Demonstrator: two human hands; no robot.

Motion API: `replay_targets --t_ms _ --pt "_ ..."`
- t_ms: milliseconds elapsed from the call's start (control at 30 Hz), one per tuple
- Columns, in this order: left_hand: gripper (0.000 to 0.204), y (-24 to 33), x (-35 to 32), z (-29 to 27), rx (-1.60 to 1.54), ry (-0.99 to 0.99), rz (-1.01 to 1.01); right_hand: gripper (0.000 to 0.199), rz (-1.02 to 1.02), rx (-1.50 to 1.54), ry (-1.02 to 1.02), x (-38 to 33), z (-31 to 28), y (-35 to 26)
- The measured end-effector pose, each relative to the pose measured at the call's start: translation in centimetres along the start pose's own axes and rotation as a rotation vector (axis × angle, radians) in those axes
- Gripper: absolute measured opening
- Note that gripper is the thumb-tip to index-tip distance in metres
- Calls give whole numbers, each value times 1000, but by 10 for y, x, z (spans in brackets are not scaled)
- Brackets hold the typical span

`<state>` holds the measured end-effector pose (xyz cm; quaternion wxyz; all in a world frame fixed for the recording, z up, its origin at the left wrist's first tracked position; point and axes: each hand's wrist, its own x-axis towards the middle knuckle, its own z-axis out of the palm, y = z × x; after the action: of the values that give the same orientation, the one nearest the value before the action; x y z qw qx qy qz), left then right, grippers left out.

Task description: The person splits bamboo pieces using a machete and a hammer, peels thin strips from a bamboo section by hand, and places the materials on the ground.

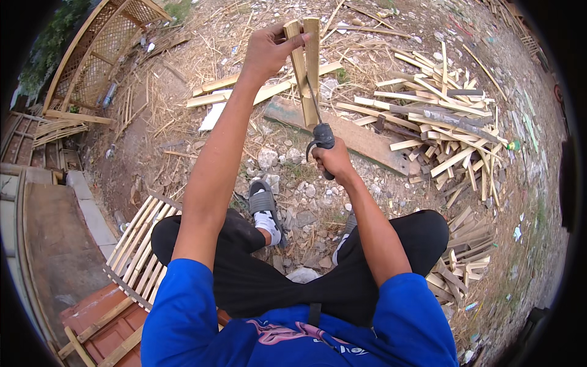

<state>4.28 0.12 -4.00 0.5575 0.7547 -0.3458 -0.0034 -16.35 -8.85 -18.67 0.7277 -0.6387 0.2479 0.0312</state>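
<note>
Left hand (267, 54) clamped on top of split wood piece (312, 64), thumb across right half. Piece upright at far middle, over long plank (367, 139); 2 halves apart at top, together lower down. Right hand (335, 160), nearer, closed around black handle of knife (324, 136); thin blade in split between halves. Right of plank: big stick pile (452, 116); smaller wood pile (461, 260) nearer. Far left: lattice panel (101, 58). Near left: slatted wood frame (142, 244). Gray sandal (263, 200) on stony ground, near side of plank.
</note>
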Motion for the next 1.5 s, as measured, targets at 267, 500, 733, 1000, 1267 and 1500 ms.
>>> replay_targets --t_ms 267,500,733,1000,1267,1500 --pt "42 -5 0 -4 -96 -40 -33 9 82 72 -172 -2 -22 -9" --pt "41 0 1 3 -129 -73 -35 9 58 13 -192 -3 -27 -5" --pt "43 8 -8 2 -17 58 -5 28 -121 -202 123 1 5 10" --pt "86 40 -10 -45 -397 85 209 29 -138 -193 137 -12 8 -26" --pt "80 0 -39 -26 43 115 69 28 -64 -302 127 -5 11 6" --pt "48 6 -35 3 34 95 42 27 1 -257 108 4 5 16"
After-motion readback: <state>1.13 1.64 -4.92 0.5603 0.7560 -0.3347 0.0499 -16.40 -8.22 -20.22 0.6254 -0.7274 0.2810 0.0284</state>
